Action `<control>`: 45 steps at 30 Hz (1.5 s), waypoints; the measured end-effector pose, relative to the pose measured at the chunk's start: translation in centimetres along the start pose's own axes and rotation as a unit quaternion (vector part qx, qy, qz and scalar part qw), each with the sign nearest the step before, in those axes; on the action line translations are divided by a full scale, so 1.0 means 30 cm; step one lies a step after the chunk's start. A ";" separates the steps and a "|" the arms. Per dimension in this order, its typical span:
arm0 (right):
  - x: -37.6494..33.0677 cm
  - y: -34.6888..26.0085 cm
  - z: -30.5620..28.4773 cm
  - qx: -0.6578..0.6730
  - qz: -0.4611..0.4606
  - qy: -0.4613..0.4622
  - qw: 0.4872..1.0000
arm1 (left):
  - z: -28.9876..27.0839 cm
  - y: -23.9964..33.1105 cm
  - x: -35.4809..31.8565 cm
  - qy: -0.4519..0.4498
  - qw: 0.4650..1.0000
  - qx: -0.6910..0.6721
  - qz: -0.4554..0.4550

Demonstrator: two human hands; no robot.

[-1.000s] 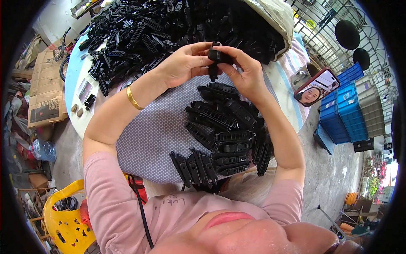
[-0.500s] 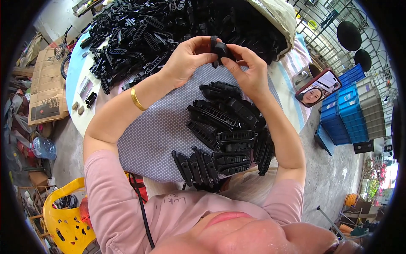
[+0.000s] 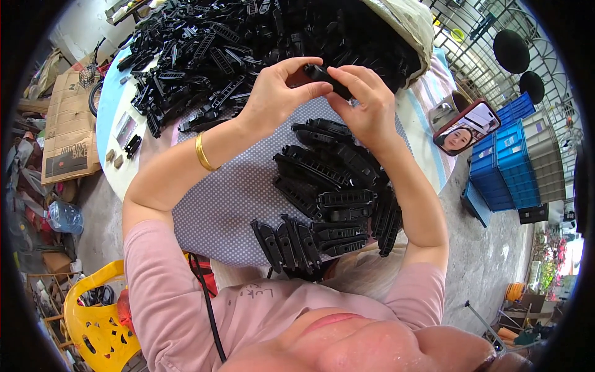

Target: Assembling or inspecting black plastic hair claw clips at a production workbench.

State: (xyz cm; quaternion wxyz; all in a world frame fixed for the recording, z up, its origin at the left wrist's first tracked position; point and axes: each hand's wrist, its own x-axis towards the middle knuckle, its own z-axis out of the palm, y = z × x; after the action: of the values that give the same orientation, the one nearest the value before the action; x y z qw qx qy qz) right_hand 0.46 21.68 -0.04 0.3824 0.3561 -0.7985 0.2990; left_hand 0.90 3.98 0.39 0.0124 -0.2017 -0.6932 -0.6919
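So both hands are on one small black piece (image 3: 318, 73) up at the top middle of the frame. The left hand (image 3: 271, 96) pinches its left end between thumb and fingers, and the right hand (image 3: 372, 105) grips the other end, covering a good bit of it, so I can't make out its full shape. Behind them, a big messy heap (image 3: 198, 56) of black parts fills the upper left of the counter (image 3: 110, 133), with a pale sack (image 3: 416, 31) at upper right. Below the hands, a batch of finished-looking black units (image 3: 344, 199) sits on the dotted cloth (image 3: 207, 204), center to lower center, the bottom ones lined up side by side. There's also a phone (image 3: 457, 137) propped by a metal cup (image 3: 441, 116) at right.
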 end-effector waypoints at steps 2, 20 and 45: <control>-0.003 -0.009 0.006 0.007 0.001 -0.023 1.000 | -0.013 -0.015 0.013 0.013 0.999 0.042 -0.028; 0.022 -0.015 -0.060 0.128 0.180 -0.088 0.971 | -0.049 0.032 0.031 -0.044 0.996 0.024 0.073; -0.054 0.253 -0.074 -0.144 0.230 -0.240 0.932 | -0.007 0.100 -0.029 -0.415 0.870 0.190 0.189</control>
State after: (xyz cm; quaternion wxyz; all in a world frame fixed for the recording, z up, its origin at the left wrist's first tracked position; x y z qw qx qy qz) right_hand -3.98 28.21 -1.76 0.1474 0.1650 -0.9609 0.1664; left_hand 2.53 3.42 2.99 -0.1075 -0.5909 -0.7015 -0.3837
